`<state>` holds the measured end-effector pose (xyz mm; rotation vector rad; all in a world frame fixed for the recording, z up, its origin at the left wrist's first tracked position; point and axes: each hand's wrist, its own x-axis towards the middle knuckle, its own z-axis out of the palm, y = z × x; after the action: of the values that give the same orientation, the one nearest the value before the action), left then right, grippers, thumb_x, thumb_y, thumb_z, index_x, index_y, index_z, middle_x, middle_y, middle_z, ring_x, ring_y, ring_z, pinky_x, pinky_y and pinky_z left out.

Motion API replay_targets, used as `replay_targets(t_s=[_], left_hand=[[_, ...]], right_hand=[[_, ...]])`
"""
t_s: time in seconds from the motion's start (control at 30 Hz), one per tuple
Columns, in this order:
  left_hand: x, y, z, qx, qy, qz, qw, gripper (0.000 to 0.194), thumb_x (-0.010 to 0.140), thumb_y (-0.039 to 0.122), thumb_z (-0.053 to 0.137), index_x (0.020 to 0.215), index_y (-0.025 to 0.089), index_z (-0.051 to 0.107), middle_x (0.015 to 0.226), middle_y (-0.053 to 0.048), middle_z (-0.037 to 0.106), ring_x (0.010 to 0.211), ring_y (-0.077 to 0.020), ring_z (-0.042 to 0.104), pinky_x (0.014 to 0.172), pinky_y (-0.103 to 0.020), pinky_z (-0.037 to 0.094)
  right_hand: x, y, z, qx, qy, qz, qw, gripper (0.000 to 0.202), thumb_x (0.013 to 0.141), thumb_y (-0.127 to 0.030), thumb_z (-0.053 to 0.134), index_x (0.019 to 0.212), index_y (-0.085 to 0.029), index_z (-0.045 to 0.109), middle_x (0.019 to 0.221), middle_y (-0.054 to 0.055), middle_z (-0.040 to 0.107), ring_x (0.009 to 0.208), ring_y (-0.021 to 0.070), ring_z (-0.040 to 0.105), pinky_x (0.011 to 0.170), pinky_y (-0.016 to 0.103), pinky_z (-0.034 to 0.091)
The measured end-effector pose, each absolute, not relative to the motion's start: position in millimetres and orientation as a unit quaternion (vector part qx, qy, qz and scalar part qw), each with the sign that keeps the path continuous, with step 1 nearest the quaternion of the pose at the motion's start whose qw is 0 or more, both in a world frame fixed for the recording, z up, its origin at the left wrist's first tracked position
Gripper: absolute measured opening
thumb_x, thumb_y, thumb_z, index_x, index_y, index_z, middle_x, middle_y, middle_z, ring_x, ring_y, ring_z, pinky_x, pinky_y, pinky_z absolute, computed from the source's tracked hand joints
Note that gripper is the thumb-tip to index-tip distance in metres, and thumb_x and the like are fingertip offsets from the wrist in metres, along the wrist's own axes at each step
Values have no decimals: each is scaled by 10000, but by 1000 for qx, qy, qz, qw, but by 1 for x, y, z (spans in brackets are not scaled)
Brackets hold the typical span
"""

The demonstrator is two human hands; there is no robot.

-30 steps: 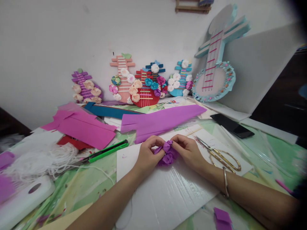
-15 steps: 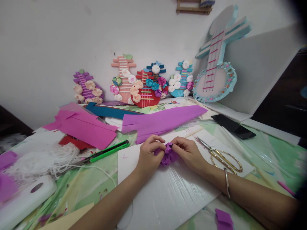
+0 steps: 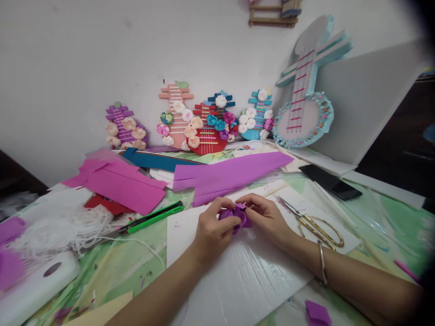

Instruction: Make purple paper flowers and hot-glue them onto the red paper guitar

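Purple, crumpled and folded, a small paper bundle (image 3: 243, 218) sits in the grip of both hands, above the far part of a white, flat rectangular board (image 3: 234, 280). The left hand (image 3: 213, 226) pinches the bundle's left side between thumb and curved forefinger; the right hand (image 3: 268, 219) pinches its right side, thumb and fingertips pressed together on the folds. Compact and rounded, the bundle spreads a little wider from left to right than from near to far, though fingers cover part of it and its true long axis cannot be told. Its visible folds face up and toward the camera.

A thin silver-coloured bracelet (image 3: 321, 263) circles the right wrist. Just beyond that forearm lie gold-handled metal scissors (image 3: 314, 225), blades pointing away and to the left. Left of the hands, a green-and-black cutter (image 3: 154, 217) rests aslant near a tangle of white string (image 3: 68, 230). Beyond the hands, a long purple paper sheet (image 3: 227, 176) stretches sideways; a magenta paper stack (image 3: 120, 183) lies to its left, a black flat phone (image 3: 331, 182) to its right. Farther out, colourful lute-shaped models (image 3: 208, 131) stand along the back of the green-patterned counter (image 3: 125, 267), near the pale wall (image 3: 84, 54).
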<state>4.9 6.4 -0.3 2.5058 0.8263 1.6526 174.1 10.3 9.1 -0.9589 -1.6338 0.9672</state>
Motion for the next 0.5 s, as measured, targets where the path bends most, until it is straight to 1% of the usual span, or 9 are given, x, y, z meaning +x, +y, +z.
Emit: replay_targets(t_s=[0.07,0.13,0.23,0.33,0.43,0.5], left_hand=[[4,6,-1,811,266,521,5,244,760,22,530,751,219,675,918,-60,568,840,-149,584,679,-264,533],[4,6,-1,807,269,525,6,252,752,9,530,757,216,674,918,-62,567,837,-151,582,680,-265,529],[5,6,-1,794,267,545,32,253,737,-4,535,737,204,678,929,-67,563,845,-157,582,669,-261,520],[6,8,0,762,292,571,93,259,719,-16,540,673,196,682,907,-58,567,846,-157,589,680,-260,511],[7,11,1,706,353,587,180,263,706,-18,533,608,186,666,876,-46,582,825,-146,598,715,-266,504],[7,14,1,674,386,584,237,231,709,5,539,606,178,654,877,-47,589,831,-150,596,719,-268,499]], right_hand=[[174,10,10,-380,-689,377,489,140,779,-215,542,852,-197,660,852,30,660,736,155,599,672,285,468],[174,10,10,-389,-694,357,490,130,789,-219,536,784,-190,663,798,29,648,735,158,594,679,288,462],[175,10,9,-421,-678,349,492,147,807,-227,529,758,-179,659,730,22,630,686,150,573,641,281,447],[175,10,8,-433,-672,346,491,161,825,-227,520,756,-176,656,719,20,628,676,148,564,634,278,438],[175,9,9,-428,-680,330,495,171,834,-225,517,753,-173,659,729,24,627,687,152,563,656,288,438],[175,9,9,-426,-689,316,494,176,837,-225,517,758,-172,665,732,28,625,692,155,561,658,291,435]])
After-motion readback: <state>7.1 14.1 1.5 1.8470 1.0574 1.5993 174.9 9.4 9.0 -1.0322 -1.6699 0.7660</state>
